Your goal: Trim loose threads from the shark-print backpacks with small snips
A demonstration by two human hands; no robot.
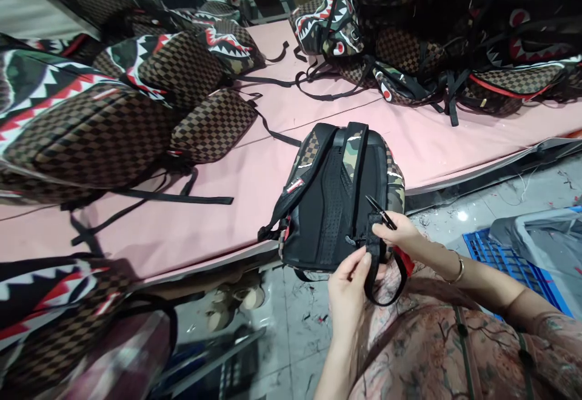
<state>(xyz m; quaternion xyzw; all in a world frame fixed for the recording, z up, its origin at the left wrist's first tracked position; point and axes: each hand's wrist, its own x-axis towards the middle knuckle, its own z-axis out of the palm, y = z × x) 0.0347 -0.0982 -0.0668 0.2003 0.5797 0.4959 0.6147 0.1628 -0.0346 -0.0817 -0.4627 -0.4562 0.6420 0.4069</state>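
Note:
A backpack (334, 206) in checked and camouflage material lies at the table's front edge, its black padded back and shoulder straps facing up. At its lower right corner, my left hand (350, 285) is closed, pinching a black webbing strap (384, 302) that hangs in a loop. Just above it, my right hand (400, 234) is closed around dark, pointed scissors (381, 211), blades pointing up and left over the backpack. The right fingers also press on the strap's upper part. Something red shows under the right hand; whether it belongs to the scissors I cannot tell.
Several similar backpacks with shark-mouth prints (131, 139) lie on the left of the pink table (254, 176). More are piled at the back right (409, 73), straps trailing. A blue crate (513, 266) stands on the tiled floor at right. Scraps litter the floor.

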